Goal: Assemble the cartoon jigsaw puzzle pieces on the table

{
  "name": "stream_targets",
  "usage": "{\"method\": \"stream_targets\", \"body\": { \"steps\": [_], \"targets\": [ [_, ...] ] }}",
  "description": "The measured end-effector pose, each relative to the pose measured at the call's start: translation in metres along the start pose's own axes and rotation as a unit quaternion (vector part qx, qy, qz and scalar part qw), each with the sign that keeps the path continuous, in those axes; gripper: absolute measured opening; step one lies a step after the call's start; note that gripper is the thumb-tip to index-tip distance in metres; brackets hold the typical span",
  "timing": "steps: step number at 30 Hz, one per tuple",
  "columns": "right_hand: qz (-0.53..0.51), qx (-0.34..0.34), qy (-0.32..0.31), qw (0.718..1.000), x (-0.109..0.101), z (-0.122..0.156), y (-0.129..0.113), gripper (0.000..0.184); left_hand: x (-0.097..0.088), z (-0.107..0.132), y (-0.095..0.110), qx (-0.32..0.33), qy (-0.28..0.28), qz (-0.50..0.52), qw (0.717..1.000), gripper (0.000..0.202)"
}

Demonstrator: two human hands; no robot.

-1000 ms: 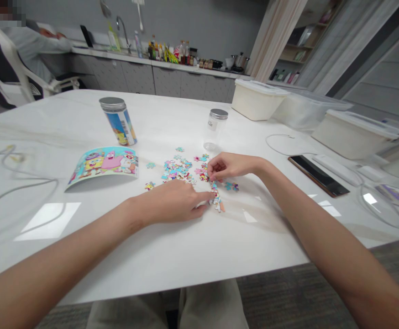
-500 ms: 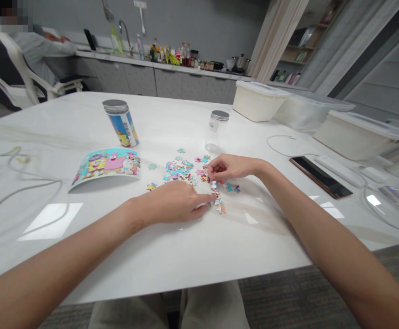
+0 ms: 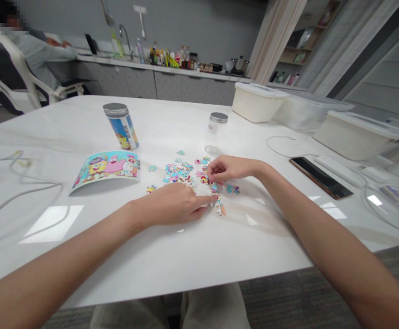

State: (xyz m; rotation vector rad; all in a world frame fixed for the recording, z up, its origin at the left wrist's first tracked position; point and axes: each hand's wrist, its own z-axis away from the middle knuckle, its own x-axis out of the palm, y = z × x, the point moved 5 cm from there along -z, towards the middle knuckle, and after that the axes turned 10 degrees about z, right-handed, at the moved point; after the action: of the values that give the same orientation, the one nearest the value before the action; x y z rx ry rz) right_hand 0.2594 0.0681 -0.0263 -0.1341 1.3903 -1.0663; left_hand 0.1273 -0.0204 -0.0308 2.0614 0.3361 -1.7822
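Note:
Several small colourful puzzle pieces [image 3: 179, 170] lie scattered on the white table [image 3: 199, 256]. My left hand [image 3: 175, 204] rests palm down beside them, its index finger stretched out onto a short joined strip of pieces [image 3: 217, 204]. My right hand [image 3: 227, 168] hovers just behind that strip with its fingers curled in a pinch over pieces; what it grips is too small to name. A curled cartoon picture sheet [image 3: 108, 167] lies to the left of the pieces.
A labelled tin with a metal lid [image 3: 121, 125] and a clear jar [image 3: 216, 130] stand behind the pieces. White tubs [image 3: 257, 101], a phone [image 3: 320, 177] and cables [image 3: 21, 192] line the table's sides. A person sits at the far counter, top left.
Both hands stay almost in place over the pieces. The view has tilted slightly, so everything sits a little lower in the picture.

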Motion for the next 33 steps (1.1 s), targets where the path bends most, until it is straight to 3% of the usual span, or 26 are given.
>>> {"method": "stream_targets", "body": {
  "steps": [2,4,7,9,13,18,21,23,26,28,33],
  "targets": [
    [-0.005,0.003,0.003,1.000,-0.001,0.000,-0.001,0.019,-0.002,-0.001,-0.003,-0.039,0.019,0.032,0.999,0.025],
    [-0.021,0.004,0.008,1.000,-0.001,0.001,-0.003,0.020,-0.007,-0.003,-0.011,-0.126,0.052,0.090,0.987,0.018],
    [-0.067,-0.005,0.020,0.998,-0.001,0.000,-0.010,0.019,-0.009,-0.002,-0.025,-0.258,0.088,0.242,0.931,0.020],
    [-0.102,-0.016,0.028,0.994,0.001,-0.002,-0.015,0.019,-0.008,-0.002,-0.030,-0.295,0.091,0.348,0.885,0.025],
    [-0.167,-0.043,0.016,0.985,0.008,-0.007,-0.020,0.023,-0.004,-0.001,-0.035,-0.298,0.091,0.460,0.831,0.031],
    [-0.274,-0.068,0.039,0.959,0.007,-0.012,-0.009,0.037,-0.001,0.002,-0.036,-0.303,0.089,0.480,0.818,0.030],
    [-0.292,-0.068,0.065,0.952,0.005,-0.014,0.001,0.028,-0.002,0.001,-0.035,-0.312,0.080,0.489,0.810,0.031],
    [-0.307,-0.079,0.052,0.947,0.009,-0.016,0.004,0.025,-0.001,0.001,-0.035,-0.320,0.087,0.530,0.781,0.027],
    [-0.348,-0.093,0.032,0.932,0.016,-0.019,0.004,0.025,0.000,0.003,-0.036,-0.343,0.126,0.608,0.705,0.016],
    [-0.374,-0.097,0.033,0.922,0.020,-0.021,0.004,0.025,0.002,0.004,-0.038,-0.356,0.149,0.634,0.670,0.012],
    [-0.382,-0.079,0.051,0.919,0.024,-0.025,0.009,0.027,0.005,0.005,-0.039,-0.361,0.165,0.645,0.653,0.012]
  ]
}}
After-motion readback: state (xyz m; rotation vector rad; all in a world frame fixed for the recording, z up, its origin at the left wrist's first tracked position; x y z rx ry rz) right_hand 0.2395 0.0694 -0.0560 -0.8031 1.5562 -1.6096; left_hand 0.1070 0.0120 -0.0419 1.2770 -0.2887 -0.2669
